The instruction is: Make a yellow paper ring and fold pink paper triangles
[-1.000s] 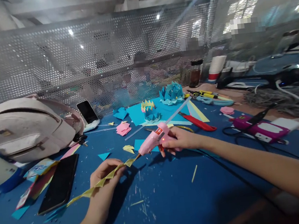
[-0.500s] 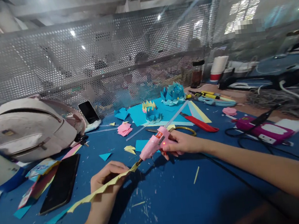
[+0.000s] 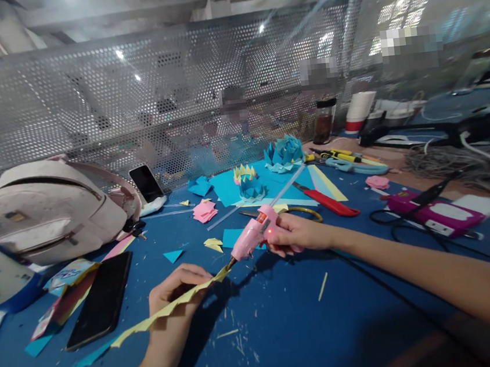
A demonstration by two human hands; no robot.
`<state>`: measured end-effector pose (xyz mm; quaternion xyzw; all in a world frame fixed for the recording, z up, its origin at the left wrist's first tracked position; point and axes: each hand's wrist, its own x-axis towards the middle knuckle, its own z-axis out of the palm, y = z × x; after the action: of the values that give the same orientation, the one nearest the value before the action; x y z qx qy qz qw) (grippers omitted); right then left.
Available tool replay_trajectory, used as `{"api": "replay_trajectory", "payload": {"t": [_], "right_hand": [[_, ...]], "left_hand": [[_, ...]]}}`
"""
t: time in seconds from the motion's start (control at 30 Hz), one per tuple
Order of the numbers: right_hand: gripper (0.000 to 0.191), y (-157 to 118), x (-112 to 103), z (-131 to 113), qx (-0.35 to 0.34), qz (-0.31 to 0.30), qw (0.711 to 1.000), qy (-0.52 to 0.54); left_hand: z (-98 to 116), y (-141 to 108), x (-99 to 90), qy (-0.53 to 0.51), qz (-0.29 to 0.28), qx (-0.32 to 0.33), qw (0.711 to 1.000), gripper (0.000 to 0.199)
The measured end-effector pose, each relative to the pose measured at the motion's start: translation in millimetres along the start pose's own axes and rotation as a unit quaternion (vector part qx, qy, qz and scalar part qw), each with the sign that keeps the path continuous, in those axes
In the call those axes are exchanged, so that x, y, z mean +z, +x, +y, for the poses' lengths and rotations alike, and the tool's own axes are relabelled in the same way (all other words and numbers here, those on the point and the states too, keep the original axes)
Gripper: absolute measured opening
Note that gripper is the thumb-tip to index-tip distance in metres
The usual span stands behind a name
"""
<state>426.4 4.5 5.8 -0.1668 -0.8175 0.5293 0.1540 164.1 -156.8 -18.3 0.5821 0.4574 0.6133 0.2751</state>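
Note:
My left hand [image 3: 180, 292] pinches a yellow zigzag-edged paper strip [image 3: 162, 313], whose lower-left end is blue. In my right hand [image 3: 294, 234] is a pink hot glue gun [image 3: 250, 236] with a small lit light and a clear glue stick [image 3: 287, 183] poking out behind. Its nozzle meets, or nearly meets, the strip's upper right end; whether glue is coming out cannot be made out. Beyond the gun lie yellow paper bits [image 3: 213, 244], a blue paper piece [image 3: 233, 237], scissors [image 3: 304, 211] and a red-handled cutter [image 3: 328, 201].
Farther back stand a blue paper flower [image 3: 284, 153] and a yellow-and-blue paper crown shape [image 3: 247, 183]. At left are a black phone [image 3: 101, 301] and a pale backpack [image 3: 51, 212]. Cables and a purple device [image 3: 434, 212] lie right. A perforated metal screen [image 3: 153, 100] borders the table.
The glue gun and my right hand have shifted very slightly, the nozzle moving a little right along the strip's end. My left hand keeps its hold almost unmoved.

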Motion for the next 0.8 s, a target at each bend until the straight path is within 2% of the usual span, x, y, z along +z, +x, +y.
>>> {"api": "replay_trajectory", "payload": {"t": [0.17, 0.53, 0.8], "right_hand": [[0.061, -0.2, -1.9, -0.1, 0.006, 0.006, 1.0, -0.006], [0.06, 0.2, -10.9, -2.6, 0.023, -0.003, 1.0, -0.019], [0.06, 1.7, -1.6, -1.2, 0.023, 0.002, 1.0, 0.011]], "left_hand": [[-2.6, 0.1, -2.9, 0.0, -0.003, -0.001, 1.0, 0.005], [-2.7, 1.1, -3.5, 0.001, 0.03, 0.0, 1.0, 0.005], [-3.3, 1.3, -3.0, 0.01, 0.037, 0.005, 0.999, 0.006]]}}
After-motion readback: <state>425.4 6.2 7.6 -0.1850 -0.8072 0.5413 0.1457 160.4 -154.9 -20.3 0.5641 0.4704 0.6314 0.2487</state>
